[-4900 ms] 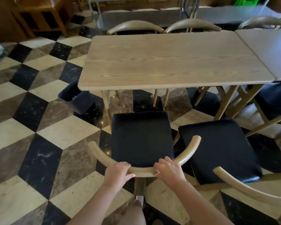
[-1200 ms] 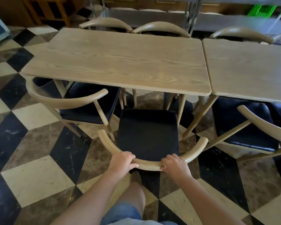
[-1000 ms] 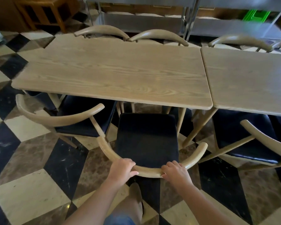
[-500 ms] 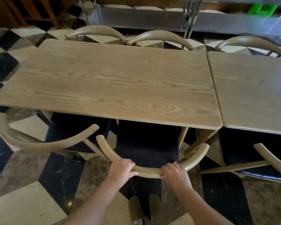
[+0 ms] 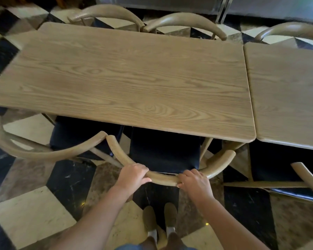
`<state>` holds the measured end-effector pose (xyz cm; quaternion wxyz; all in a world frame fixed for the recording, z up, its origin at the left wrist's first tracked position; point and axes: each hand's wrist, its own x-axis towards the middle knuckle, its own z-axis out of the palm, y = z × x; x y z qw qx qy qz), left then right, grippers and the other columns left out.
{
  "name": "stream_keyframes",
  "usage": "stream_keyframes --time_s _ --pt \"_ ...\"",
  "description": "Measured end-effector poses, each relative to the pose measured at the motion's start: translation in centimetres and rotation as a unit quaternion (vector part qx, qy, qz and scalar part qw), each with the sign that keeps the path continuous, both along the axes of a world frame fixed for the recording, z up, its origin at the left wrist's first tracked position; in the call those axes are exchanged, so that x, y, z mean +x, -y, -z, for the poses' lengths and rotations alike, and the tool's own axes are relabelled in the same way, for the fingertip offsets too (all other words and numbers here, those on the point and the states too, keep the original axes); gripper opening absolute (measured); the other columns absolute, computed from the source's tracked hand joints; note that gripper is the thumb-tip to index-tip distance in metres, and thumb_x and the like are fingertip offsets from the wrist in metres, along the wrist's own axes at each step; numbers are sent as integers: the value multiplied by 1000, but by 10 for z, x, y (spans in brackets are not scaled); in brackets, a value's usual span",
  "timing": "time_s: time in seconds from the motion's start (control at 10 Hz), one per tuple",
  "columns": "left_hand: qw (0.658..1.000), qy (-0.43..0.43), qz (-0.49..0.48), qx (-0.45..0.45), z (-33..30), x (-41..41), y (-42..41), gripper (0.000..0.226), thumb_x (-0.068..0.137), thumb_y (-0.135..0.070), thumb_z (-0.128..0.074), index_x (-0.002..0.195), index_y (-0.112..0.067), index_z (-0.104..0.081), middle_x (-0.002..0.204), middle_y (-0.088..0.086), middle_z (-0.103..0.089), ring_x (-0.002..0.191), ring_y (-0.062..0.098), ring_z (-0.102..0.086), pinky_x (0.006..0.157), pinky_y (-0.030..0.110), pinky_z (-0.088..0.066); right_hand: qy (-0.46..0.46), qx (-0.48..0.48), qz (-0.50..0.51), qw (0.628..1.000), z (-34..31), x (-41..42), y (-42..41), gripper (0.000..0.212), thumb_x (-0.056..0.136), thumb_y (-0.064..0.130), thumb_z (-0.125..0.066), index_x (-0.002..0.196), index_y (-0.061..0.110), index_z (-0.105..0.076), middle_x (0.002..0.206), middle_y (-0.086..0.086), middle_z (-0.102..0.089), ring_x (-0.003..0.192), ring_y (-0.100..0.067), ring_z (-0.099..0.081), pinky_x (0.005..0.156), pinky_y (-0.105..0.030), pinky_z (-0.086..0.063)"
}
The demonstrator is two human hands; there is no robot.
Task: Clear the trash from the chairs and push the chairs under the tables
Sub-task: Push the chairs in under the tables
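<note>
A wooden chair with a curved backrest (image 5: 163, 179) and a black seat (image 5: 163, 150) stands before me, its seat partly under the light wooden table (image 5: 126, 82). My left hand (image 5: 133, 175) and my right hand (image 5: 193, 181) both grip the backrest rail, about a hand's width apart. A second chair (image 5: 43, 152) stands to the left, its black seat partly under the same table, its armrest tip almost touching my chair's. No trash shows on the visible seats.
A second table (image 5: 287, 91) adjoins on the right, with another black-seated chair (image 5: 300, 177) partly under it. Three chair backs (image 5: 184, 20) line the tables' far side. The floor is checkered marble tile. My two shoes (image 5: 159, 217) stand right behind the chair.
The chair has slid forward under the table, so less of its seat shows. I have stepped closer, and the table now fills more of the view.
</note>
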<state>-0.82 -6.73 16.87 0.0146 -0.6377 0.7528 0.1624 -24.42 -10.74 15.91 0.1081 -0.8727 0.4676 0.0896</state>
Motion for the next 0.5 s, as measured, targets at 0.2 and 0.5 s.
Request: stream_keyframes --time_s 0.2,0.5 --pt "998 -29 -42 35 -11 -9 -1 38 84 -35 -65 111 -9 -64 107 7 -68 100 21 -63 86 34 -51 -26 87 16 996 -25 6 5 33 86 39 -59 114 21 -59 106 0 -61 102 -22 -53 82 -35 -47" --pt "974 -56 -118 187 -98 12 50 47 90 -40 -55 131 -18 -49 125 2 -60 106 17 -60 79 30 -50 -19 218 -6 976 -112 52 72 35 87 39 -59 113 16 -61 119 -1 -62 107 -22 -56 88 -37 -49"
